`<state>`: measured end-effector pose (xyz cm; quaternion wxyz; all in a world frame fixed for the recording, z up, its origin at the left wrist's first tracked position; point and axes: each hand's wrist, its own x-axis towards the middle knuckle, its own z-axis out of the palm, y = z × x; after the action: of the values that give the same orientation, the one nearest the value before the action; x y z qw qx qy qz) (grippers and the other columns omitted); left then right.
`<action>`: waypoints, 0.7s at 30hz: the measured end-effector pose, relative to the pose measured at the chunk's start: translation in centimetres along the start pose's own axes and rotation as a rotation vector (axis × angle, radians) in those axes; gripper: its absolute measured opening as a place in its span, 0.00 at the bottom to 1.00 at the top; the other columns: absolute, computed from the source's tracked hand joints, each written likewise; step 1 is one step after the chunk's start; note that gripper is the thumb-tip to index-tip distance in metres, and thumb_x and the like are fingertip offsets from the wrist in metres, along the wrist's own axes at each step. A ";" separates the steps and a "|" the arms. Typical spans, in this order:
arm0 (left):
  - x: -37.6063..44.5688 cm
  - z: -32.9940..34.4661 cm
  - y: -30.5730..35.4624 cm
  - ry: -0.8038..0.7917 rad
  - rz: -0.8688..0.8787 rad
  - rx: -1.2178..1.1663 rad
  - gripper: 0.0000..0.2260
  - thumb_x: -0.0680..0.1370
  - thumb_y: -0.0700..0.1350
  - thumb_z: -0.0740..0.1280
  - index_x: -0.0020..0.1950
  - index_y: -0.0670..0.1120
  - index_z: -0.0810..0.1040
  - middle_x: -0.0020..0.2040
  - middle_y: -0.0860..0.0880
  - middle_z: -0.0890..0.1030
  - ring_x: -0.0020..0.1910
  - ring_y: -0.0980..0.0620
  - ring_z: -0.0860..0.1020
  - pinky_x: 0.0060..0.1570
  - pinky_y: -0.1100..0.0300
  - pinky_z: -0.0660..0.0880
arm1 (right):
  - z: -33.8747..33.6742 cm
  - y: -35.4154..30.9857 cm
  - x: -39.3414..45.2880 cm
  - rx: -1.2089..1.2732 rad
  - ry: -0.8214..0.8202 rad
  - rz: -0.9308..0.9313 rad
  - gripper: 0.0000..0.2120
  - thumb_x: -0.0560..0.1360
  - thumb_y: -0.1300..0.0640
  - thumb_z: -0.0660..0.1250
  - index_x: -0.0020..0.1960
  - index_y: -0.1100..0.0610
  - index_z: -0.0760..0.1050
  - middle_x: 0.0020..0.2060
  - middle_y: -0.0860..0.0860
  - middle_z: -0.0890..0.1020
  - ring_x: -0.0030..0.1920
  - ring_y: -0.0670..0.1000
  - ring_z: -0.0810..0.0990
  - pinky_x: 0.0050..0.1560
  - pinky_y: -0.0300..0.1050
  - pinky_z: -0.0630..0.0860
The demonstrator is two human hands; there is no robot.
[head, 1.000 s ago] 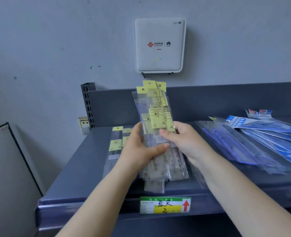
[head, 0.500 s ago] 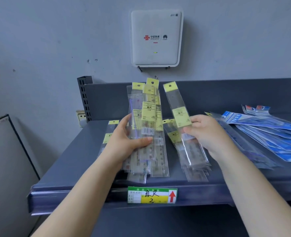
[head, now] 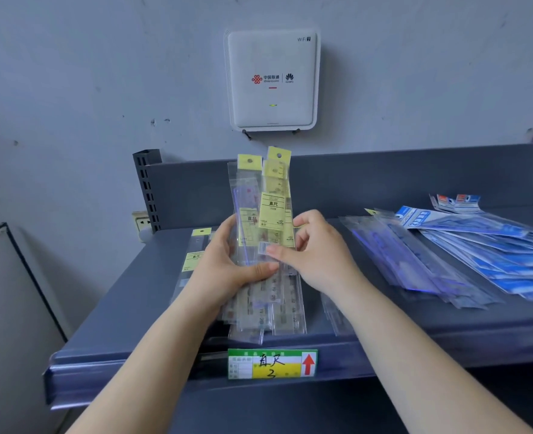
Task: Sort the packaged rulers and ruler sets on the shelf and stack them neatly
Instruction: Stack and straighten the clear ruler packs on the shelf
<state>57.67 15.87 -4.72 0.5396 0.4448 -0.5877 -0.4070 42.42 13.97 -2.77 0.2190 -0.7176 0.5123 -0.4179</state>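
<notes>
A bundle of clear ruler packs with yellow header cards (head: 266,233) stands nearly upright over the front of the grey shelf (head: 133,308). My left hand (head: 227,267) grips the bundle from the left, thumb across its front. My right hand (head: 318,252) pinches its right edge, fingers curled. One or two more yellow-label ruler packs (head: 196,255) lie flat on the shelf, partly hidden behind my left hand. A fanned heap of blue packaged ruler sets (head: 465,245) lies on the shelf to the right.
A white router box (head: 273,79) hangs on the wall above the shelf's back panel (head: 384,180). A green and yellow price tag (head: 271,363) sits on the shelf's front lip. A slotted upright (head: 147,189) and a wall socket (head: 141,222) are at the back left.
Half a second ago my right hand held some packs apart, to the right of the bundle. Now those packs are back in the bundle and both hands hold one stack.
</notes>
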 end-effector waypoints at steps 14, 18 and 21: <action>0.1 -0.1 0.0 0.011 -0.023 -0.019 0.30 0.66 0.32 0.74 0.65 0.49 0.70 0.50 0.52 0.84 0.50 0.51 0.83 0.51 0.52 0.80 | -4.5 4.2 0.0 -0.027 0.094 0.226 0.17 0.71 0.60 0.71 0.58 0.59 0.73 0.45 0.53 0.83 0.49 0.54 0.80 0.47 0.44 0.72; 0.2 -0.1 -0.2 0.005 -0.024 -0.011 0.32 0.65 0.33 0.75 0.65 0.49 0.70 0.52 0.50 0.84 0.51 0.50 0.83 0.55 0.47 0.77 | -3.9 3.8 -0.8 -0.312 0.100 0.138 0.21 0.72 0.48 0.70 0.61 0.55 0.72 0.51 0.49 0.79 0.50 0.51 0.76 0.45 0.42 0.67; 0.1 0.0 0.0 -0.005 -0.004 0.004 0.35 0.63 0.35 0.76 0.67 0.50 0.68 0.53 0.50 0.83 0.52 0.51 0.82 0.57 0.48 0.77 | -2.9 1.6 -1.1 0.002 0.026 0.056 0.18 0.68 0.44 0.72 0.53 0.51 0.74 0.42 0.45 0.81 0.42 0.46 0.78 0.45 0.42 0.72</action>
<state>57.63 15.80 -4.73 0.5362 0.4461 -0.5891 -0.4080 39.02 14.70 -2.77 0.2247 -0.6974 0.5344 -0.4214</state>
